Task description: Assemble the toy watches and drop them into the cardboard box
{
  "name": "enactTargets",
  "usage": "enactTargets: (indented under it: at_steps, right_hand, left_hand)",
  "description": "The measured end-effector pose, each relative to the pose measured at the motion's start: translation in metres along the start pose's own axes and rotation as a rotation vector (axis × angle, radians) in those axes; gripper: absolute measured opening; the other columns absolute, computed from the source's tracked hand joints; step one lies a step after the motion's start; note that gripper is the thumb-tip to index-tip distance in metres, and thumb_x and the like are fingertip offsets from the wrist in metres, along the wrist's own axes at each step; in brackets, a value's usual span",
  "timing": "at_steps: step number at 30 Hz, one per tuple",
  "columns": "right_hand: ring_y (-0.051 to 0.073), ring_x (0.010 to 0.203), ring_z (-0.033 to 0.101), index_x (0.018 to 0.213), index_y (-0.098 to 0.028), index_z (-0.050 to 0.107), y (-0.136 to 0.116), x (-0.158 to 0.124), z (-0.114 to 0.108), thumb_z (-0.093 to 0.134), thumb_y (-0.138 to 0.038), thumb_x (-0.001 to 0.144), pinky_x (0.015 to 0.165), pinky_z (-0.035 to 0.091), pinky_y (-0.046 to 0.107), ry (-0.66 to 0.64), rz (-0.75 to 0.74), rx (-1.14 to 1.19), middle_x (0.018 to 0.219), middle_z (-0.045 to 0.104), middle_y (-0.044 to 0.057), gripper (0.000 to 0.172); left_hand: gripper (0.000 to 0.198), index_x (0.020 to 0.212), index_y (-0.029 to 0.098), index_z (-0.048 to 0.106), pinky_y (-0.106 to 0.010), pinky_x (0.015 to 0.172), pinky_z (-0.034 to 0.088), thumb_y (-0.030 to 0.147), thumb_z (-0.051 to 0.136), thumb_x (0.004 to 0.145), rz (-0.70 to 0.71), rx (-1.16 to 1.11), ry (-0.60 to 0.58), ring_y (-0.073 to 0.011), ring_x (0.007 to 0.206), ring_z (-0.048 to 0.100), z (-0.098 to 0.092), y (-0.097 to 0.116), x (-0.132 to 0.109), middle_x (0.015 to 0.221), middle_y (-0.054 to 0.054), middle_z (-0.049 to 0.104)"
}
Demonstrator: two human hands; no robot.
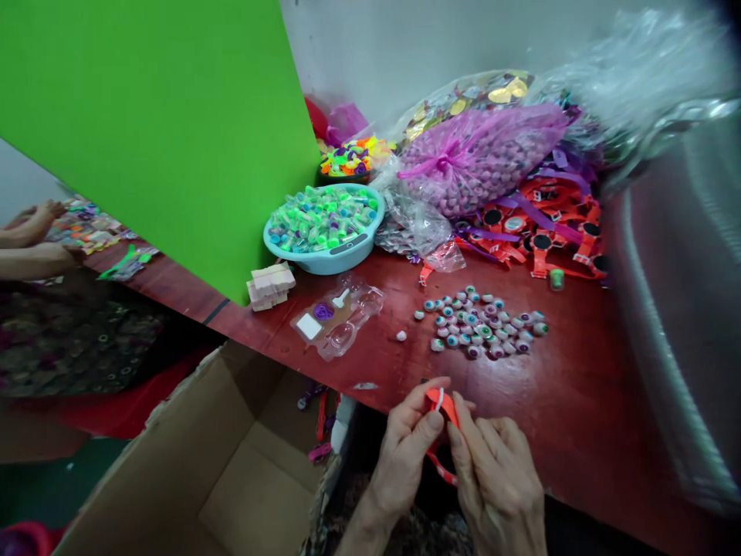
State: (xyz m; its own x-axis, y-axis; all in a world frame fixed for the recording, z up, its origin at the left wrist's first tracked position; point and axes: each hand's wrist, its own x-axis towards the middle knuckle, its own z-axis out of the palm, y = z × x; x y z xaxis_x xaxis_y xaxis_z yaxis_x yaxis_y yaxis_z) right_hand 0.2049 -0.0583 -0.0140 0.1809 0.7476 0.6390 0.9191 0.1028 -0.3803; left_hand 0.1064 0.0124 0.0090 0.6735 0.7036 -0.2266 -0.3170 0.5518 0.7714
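**A:** What's in your hands?

**B:** An orange strap (443, 408), glossy plastic, bent into a loop, with white marks on its lower end. Your left hand (402, 455) and right hand (495, 483) are both on it, at the near edge of the red painted surface (579, 386).

**A:** Fingers?

**B:** Closed in, not open. Your left fingers (431, 423) pinch the strap's upper curve; your right fingers (463, 436) wrap its side.

**A:** What's nearest?

**B:** Up from your hands, a loose pile of shiny round eyeball beads (478, 324), with a stray bead (400, 336) left of it. Left of that, a clear blister tray (339, 316). Upper middle, a pale blue plastic basin (324, 262) of green-capped capsules (324, 220), then a pink mesh bag (480, 158) packed with round items. Right of the bag, a heap of orange straps with purple ribbon (538, 232).

**A:** Around you?

**B:** Lower left, an open cardboard box (231, 455). Upper left, beyond a green board (156, 131), a co-worker's hands (49, 212).
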Motion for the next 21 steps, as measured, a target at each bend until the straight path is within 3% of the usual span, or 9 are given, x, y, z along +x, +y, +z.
enactTargets:
  at_steps: [6, 9, 15, 18, 21]
  right_hand:
    - [0.021, 0.067, 0.039, 0.115, -0.003, 0.057, -0.006, 0.02, -0.004, 0.04, -0.016, 0.093, 0.066, 0.032, 0.037, -0.099, -0.008, -0.144, 0.066, 0.053, 0.007, 0.03]
    - [0.021, 0.067, 0.04, 0.117, -0.003, 0.055, -0.006, 0.023, -0.002, 0.039, -0.017, 0.094, 0.065, 0.033, 0.035, -0.116, -0.02, -0.105, 0.066, 0.053, 0.006, 0.031]
    - [0.019, 0.067, 0.045, 0.141, 0.002, 0.026, 0.001, 0.018, 0.006, 0.03, -0.017, 0.098, 0.063, 0.038, 0.033, -0.13, 0.061, 0.03, 0.076, 0.059, 0.009, 0.048]
    - [0.021, 0.069, 0.049, 0.135, -0.004, 0.04, 0.005, 0.023, 0.004, 0.029, -0.023, 0.098, 0.066, 0.04, 0.038, -0.251, 0.014, -0.007, 0.077, 0.061, 0.008, 0.043]
    - [0.021, 0.068, 0.051, 0.124, -0.01, 0.054, 0.009, 0.029, 0.001, 0.036, -0.028, 0.097, 0.061, 0.043, 0.037, -0.313, 0.011, -0.014, 0.074, 0.061, 0.006, 0.037]
  left_hand:
    - [0.034, 0.114, 0.011, 0.066, -0.036, 0.094, 0.043, 0.032, 0.055, 0.088, -0.068, -0.198, 0.043, -0.0246, 0.098, 0.064, -0.003, 0.0, 0.004, 0.093, -0.014, 0.072]
    - [0.031, 0.113, 0.015, 0.067, -0.034, 0.093, 0.043, 0.028, 0.057, 0.086, -0.064, -0.163, 0.087, -0.0225, 0.094, 0.064, -0.005, -0.001, 0.004, 0.09, -0.01, 0.072]
    - [0.02, 0.094, 0.014, 0.072, -0.025, 0.078, 0.043, 0.026, 0.057, 0.085, 0.024, 0.378, 0.059, -0.0166, 0.079, 0.057, 0.0, 0.008, 0.0, 0.082, -0.003, 0.067]
    - [0.017, 0.082, 0.014, 0.068, -0.022, 0.064, 0.04, 0.022, 0.053, 0.084, 0.13, 0.568, 0.136, -0.0136, 0.068, 0.05, 0.0, 0.007, -0.001, 0.071, 0.0, 0.06]
    - [0.017, 0.075, 0.013, 0.065, -0.024, 0.064, 0.04, 0.013, 0.048, 0.08, 0.296, 0.838, 0.21, -0.0142, 0.066, 0.051, -0.003, 0.001, -0.001, 0.07, -0.001, 0.057]
